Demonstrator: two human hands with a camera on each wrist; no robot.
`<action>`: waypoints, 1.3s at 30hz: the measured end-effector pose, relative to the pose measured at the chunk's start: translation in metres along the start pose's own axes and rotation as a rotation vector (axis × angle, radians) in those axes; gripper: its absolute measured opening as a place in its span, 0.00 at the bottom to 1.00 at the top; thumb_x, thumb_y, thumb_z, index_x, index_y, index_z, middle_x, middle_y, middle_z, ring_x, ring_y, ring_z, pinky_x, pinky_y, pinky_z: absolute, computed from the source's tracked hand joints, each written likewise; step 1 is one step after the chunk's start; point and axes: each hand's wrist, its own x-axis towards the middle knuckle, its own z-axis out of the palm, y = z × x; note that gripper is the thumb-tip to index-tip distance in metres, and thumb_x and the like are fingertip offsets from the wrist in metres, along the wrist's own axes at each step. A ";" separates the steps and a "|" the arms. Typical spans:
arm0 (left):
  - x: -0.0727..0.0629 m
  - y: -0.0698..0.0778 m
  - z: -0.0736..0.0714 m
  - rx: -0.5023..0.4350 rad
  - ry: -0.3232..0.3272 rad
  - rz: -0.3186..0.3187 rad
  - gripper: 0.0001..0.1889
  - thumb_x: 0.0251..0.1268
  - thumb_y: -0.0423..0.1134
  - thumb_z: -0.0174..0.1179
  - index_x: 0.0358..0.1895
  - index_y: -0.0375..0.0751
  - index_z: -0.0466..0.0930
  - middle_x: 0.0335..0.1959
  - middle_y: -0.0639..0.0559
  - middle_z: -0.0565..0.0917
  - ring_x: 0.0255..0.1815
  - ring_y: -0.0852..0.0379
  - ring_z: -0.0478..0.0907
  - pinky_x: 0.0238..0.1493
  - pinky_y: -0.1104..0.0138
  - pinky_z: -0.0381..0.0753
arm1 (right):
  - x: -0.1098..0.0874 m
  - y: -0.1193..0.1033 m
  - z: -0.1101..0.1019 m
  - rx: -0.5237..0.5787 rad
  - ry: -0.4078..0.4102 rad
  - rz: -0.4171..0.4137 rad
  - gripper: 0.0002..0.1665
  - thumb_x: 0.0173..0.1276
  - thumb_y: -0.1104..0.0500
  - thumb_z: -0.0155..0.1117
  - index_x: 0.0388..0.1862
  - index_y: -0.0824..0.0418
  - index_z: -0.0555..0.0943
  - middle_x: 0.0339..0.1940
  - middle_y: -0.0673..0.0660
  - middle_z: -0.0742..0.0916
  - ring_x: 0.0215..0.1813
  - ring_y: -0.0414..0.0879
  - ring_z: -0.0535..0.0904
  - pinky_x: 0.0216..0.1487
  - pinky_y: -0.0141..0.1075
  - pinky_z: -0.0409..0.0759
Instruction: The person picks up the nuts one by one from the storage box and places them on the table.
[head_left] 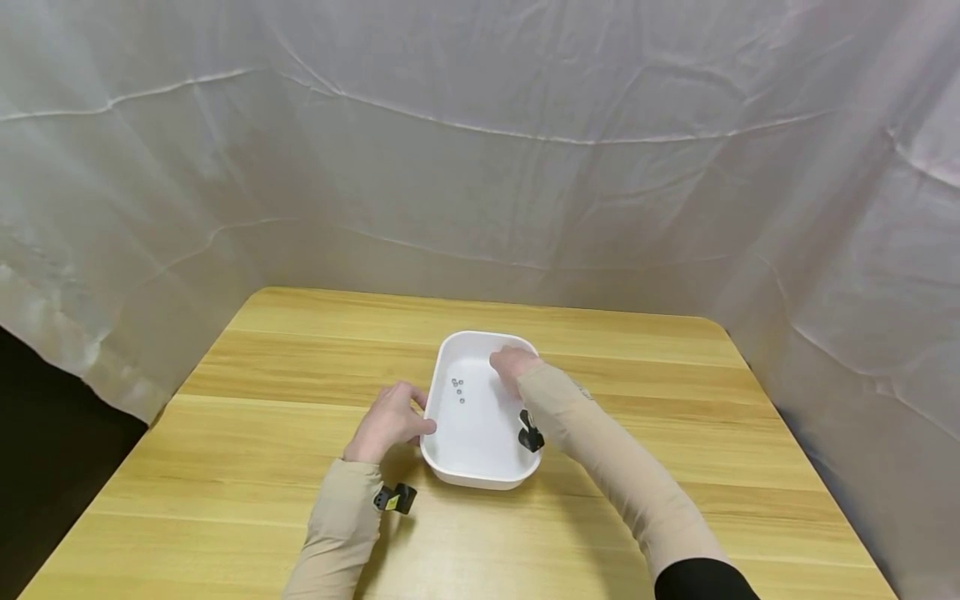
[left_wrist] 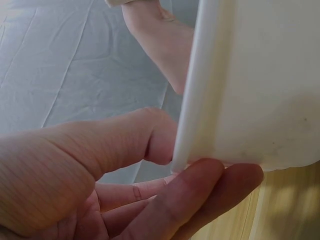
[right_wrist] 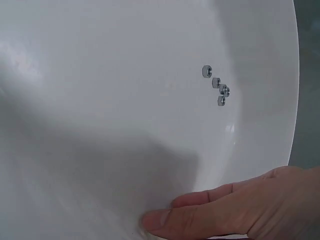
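Observation:
A white rectangular tray with rounded corners stands on the table. My left hand holds its left wall, with the thumb at the rim and fingertips against the outer side. Inside the tray, near its far right corner, is my right hand. Its thumb and a finger lie close together low in the tray; the other fingertips are hidden, so whether they hold anything does not show. Several small metal hex nuts lie on the tray floor near the left wall, apart from both hands.
The tray sits mid-table on a light wooden table. Pale grey sheeting hangs around the back and sides. A small black camera is strapped to the left wrist and another to the right.

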 end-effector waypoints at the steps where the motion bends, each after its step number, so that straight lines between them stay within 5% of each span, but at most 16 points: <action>1: 0.000 0.000 0.000 -0.001 0.000 0.001 0.14 0.51 0.27 0.66 0.44 0.27 0.83 0.29 0.41 0.87 0.24 0.49 0.86 0.28 0.63 0.87 | 0.002 0.000 0.000 -0.026 0.003 -0.013 0.15 0.74 0.67 0.52 0.56 0.66 0.78 0.59 0.66 0.83 0.58 0.58 0.80 0.67 0.47 0.78; 4: 0.000 0.000 0.000 0.000 0.002 0.000 0.14 0.51 0.27 0.66 0.43 0.27 0.83 0.30 0.40 0.87 0.24 0.49 0.86 0.28 0.63 0.87 | 0.010 -0.001 0.002 -0.202 0.020 -0.072 0.11 0.70 0.70 0.57 0.49 0.66 0.81 0.51 0.65 0.86 0.53 0.57 0.83 0.61 0.46 0.82; 8: 0.000 0.001 0.001 0.000 0.002 -0.007 0.14 0.51 0.27 0.66 0.43 0.27 0.84 0.31 0.40 0.87 0.24 0.50 0.86 0.29 0.63 0.88 | 0.014 -0.003 0.004 -0.278 0.044 -0.078 0.10 0.70 0.70 0.58 0.47 0.65 0.84 0.47 0.65 0.88 0.49 0.58 0.85 0.57 0.46 0.85; 39: 0.001 0.004 0.006 -0.008 -0.012 -0.007 0.16 0.51 0.26 0.66 0.46 0.26 0.82 0.36 0.37 0.86 0.22 0.55 0.84 0.30 0.63 0.88 | 0.016 -0.001 0.012 -0.303 0.072 -0.076 0.09 0.70 0.69 0.58 0.45 0.64 0.84 0.45 0.65 0.88 0.45 0.57 0.86 0.49 0.46 0.88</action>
